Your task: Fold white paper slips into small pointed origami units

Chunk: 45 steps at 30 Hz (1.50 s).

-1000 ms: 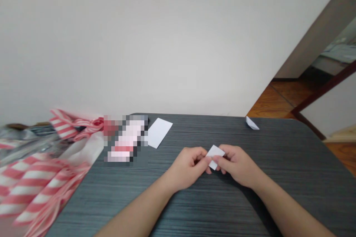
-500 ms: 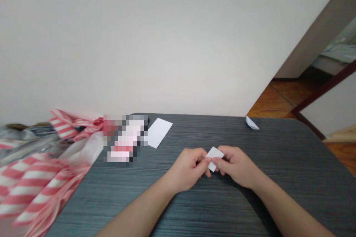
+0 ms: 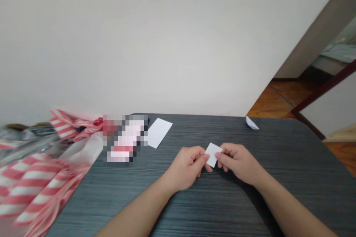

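A small white paper (image 3: 212, 150) is between the two hands, above the near middle of the dark, streaked counter (image 3: 194, 214). The left hand (image 3: 186, 169) pinches its left edge, thumb on top and fingers bent beneath, so that grip is closed on the paper. The right hand (image 3: 239, 164) has the right edge in a like grip, thumb pressed on the upper face. The paper is tilted cornerwise, one corner pointing to the far edge; whether its underside touches the counter cannot be told.

Well beyond the left hand lies a flat white sheet (image 3: 159, 133), just beside a pixelated patch (image 3: 128, 139) whose content is hidden. A folded piece (image 3: 251, 123), also white, sits at the far right edge. Red-and-white striped cloth (image 3: 39, 181) is heaped left of the counter. A pale wall (image 3: 167, 44) stands behind, with wooden floor (image 3: 275, 98) at right.
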Tool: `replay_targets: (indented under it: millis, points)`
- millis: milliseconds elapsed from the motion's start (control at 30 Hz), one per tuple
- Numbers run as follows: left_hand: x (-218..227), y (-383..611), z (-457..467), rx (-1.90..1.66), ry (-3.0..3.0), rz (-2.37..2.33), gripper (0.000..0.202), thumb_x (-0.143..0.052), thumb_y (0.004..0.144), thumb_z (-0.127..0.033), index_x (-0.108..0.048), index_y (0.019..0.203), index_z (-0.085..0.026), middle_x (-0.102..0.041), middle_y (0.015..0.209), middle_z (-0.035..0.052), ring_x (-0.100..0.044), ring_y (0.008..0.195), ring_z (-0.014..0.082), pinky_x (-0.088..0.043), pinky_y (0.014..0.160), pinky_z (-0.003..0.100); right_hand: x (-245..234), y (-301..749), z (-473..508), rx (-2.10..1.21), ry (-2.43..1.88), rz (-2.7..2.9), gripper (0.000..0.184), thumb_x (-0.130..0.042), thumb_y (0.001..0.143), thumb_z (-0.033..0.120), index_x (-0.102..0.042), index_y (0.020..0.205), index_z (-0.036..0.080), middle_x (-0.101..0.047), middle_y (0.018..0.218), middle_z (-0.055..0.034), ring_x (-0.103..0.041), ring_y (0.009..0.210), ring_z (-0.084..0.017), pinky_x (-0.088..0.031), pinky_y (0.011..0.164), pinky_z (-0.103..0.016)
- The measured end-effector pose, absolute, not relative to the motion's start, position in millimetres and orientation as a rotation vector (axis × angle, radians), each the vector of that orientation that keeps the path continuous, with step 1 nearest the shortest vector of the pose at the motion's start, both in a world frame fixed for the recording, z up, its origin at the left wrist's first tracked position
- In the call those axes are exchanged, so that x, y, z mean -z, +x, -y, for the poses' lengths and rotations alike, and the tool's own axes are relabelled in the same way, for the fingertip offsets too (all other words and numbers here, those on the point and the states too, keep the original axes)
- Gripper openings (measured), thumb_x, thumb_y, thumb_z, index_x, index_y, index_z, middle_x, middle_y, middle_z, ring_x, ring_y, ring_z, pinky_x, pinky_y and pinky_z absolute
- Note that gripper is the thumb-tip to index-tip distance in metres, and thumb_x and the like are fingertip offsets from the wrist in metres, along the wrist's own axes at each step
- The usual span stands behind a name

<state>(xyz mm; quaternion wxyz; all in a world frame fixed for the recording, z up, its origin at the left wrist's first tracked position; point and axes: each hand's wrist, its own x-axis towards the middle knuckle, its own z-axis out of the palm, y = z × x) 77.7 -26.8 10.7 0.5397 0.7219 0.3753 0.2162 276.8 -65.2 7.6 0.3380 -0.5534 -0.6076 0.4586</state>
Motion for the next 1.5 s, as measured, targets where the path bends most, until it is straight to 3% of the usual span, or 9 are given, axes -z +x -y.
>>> replay_targets:
  millis: [433, 667, 867, 1000, 1267, 1500]
  points:
    - [-9.3, 77.0, 26.5, -0.516, 1.676, -0.890, 0.036, -0.046, 0.097, -0.039, -0.061, 0.073, -0.017, -0.071, 0.064, 0.0025, -0.050, 0.045, 0.0095, -0.038, 0.047, 0.019, -4.7, 277.5, 66.6, -1.212, -1.425, 1.508, 0.026, -0.056, 0.091, 0.028, -0.056, 0.067, 0.018, -0.059, 0.057, 0.0025, -0.052, 0.048, -0.010, -0.040, 0.051, -0.021]
    - [-10.0, 76.9, 25.1, -0.553, 1.732, -0.899, 0.038, -0.046, 0.096, -0.039, -0.064, 0.070, -0.016, -0.062, 0.056, 0.0003, -0.050, 0.047, 0.0098, -0.037, 0.050, 0.020, -1.7, 277.4, 66.3, -1.217, -1.399, 1.475, 0.026, -0.055, 0.092, 0.030, -0.053, 0.068, 0.019, -0.056, 0.055, 0.0039, -0.050, 0.049, -0.010, -0.039, 0.052, -0.022]
    - [-8.2, 78.0, 25.1, -0.630, 1.688, -0.854, 0.019, -0.056, 0.091, -0.033, -0.065, 0.094, -0.016, -0.060, 0.062, -0.0022, -0.052, 0.054, 0.0105, -0.037, 0.052, 0.021, -4.3, 277.7, 67.0, -1.148, -1.456, 1.622, 0.025, -0.057, 0.088, 0.026, -0.050, 0.065, 0.019, -0.052, 0.054, 0.0048, -0.044, 0.050, -0.010, -0.033, 0.049, -0.022]
    - [0.0, 77.7, 24.0, -0.647, 1.625, -0.860, 0.018, -0.057, 0.091, -0.034, -0.060, 0.087, -0.016, -0.057, 0.062, -0.0033, -0.054, 0.055, 0.0102, -0.038, 0.054, 0.021, -4.8, 274.9, 68.1, -1.139, -1.449, 1.674, 0.026, -0.056, 0.089, 0.025, -0.050, 0.065, 0.019, -0.050, 0.055, 0.0051, -0.044, 0.051, -0.010, -0.032, 0.050, -0.022]
    - [3.3, 81.3, 23.9, -0.742, 1.356, -0.822, 0.019, -0.058, 0.090, -0.034, -0.047, 0.096, -0.019, -0.063, 0.058, -0.0036, -0.061, 0.053, 0.0130, -0.045, 0.055, 0.022, -2.5, 270.9, 68.4, -1.152, -1.269, 1.625, 0.007, -0.063, 0.086, 0.024, -0.060, 0.085, 0.018, -0.059, 0.080, -0.0009, -0.053, 0.070, -0.014, -0.043, 0.065, -0.025]
    - [-7.3, 78.1, 24.1, -0.606, 1.622, -0.817, 0.021, -0.055, 0.091, -0.033, -0.059, 0.081, -0.015, -0.068, 0.070, 0.0037, -0.062, 0.065, 0.0142, -0.046, 0.061, 0.023, -7.3, 273.8, 66.6, -0.912, -1.281, 1.656, 0.012, -0.056, 0.092, 0.024, -0.059, 0.082, 0.019, -0.058, 0.087, -0.0039, -0.056, 0.080, -0.018, -0.045, 0.072, -0.028]
